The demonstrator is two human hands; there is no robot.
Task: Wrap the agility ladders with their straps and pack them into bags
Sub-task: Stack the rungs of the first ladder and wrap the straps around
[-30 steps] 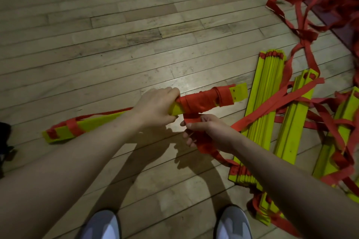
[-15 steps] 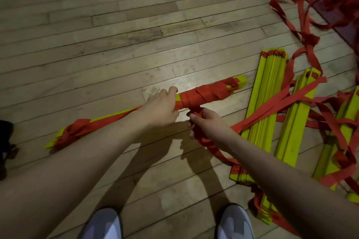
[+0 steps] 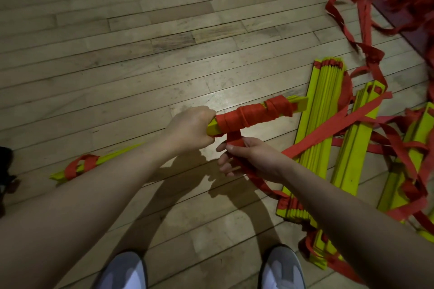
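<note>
I hold a bundle of yellow ladder rungs (image 3: 298, 102) level above the floor. My left hand (image 3: 190, 129) grips the bundle near its middle. Red strap (image 3: 252, 116) is wound in many turns around the bundle's right half, and a smaller red wrap (image 3: 81, 166) sits near its left end. My right hand (image 3: 250, 159) pinches the loose red strap just below the bundle. From that hand the strap runs off to the right across the other ladders.
Three more stacks of yellow rungs (image 3: 321, 129) lie on the wooden floor at the right, tangled in loose red straps (image 3: 366, 54). A dark red mat (image 3: 399, 7) fills the top right corner. My two grey shoes (image 3: 126, 270) show at the bottom. A dark object (image 3: 5, 171) sits at the left edge.
The bundle has turned in my left hand and its right end sits lower. My right hand has brought the strap under the bundle, laying on another turn.
</note>
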